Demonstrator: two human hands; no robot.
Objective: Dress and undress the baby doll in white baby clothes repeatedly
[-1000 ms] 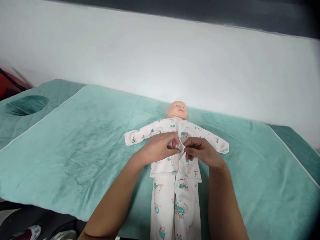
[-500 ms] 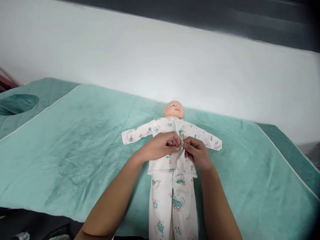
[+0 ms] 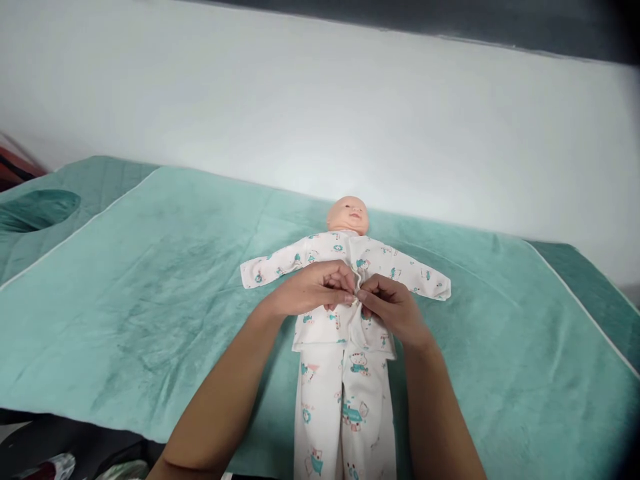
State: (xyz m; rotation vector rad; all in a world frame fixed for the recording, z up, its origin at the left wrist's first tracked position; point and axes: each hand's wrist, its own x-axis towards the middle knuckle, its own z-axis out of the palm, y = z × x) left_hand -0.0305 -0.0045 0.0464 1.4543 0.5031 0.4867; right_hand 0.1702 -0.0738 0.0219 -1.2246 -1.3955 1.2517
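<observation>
Pinching front edges of the pajama top (image 3: 320, 330) over the baby doll (image 3: 349, 215), with left hand (image 3: 317, 290) and right hand (image 3: 393, 307) nearly closed; align evenly, by feel where apparently hidden.

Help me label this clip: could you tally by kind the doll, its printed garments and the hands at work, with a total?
Doll: 1
Printed top: 1
Printed trousers: 1 (lower part cut off by the frame)
Hands: 2 (left hand and right hand, both at the top's front edge)
Total: 5
</observation>
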